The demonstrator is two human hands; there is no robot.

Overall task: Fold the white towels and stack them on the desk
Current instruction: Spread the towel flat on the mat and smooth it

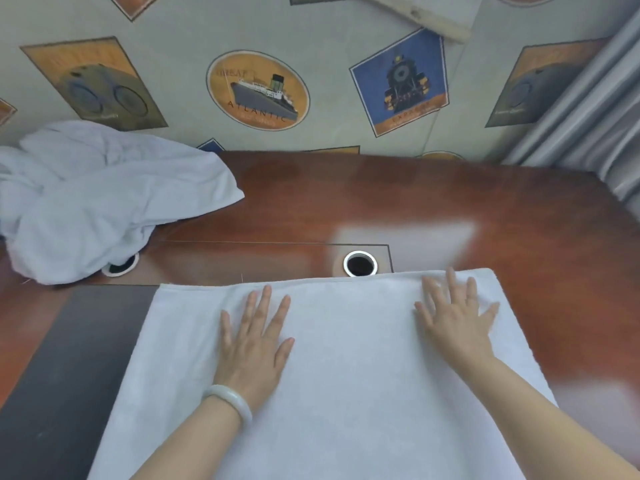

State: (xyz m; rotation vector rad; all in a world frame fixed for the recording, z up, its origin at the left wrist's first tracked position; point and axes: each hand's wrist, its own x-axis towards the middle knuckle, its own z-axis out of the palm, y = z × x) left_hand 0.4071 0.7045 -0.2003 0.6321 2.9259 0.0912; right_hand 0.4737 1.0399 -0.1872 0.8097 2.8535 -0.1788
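A white towel lies spread flat on the reddish-brown desk in front of me, its far edge folded and straight. My left hand, with a pale bangle at the wrist, rests palm down on the towel's left half, fingers straight and spread. Flat on the towel near its far right corner lies my right hand, slightly blurred, fingers also spread. A crumpled heap of white towels sits at the desk's far left.
A round cable hole with a metal rim lies just beyond the towel's far edge; another is half under the heap. A dark inlay covers the desk's near left. A patterned wall rises behind, and grey curtains hang at right.
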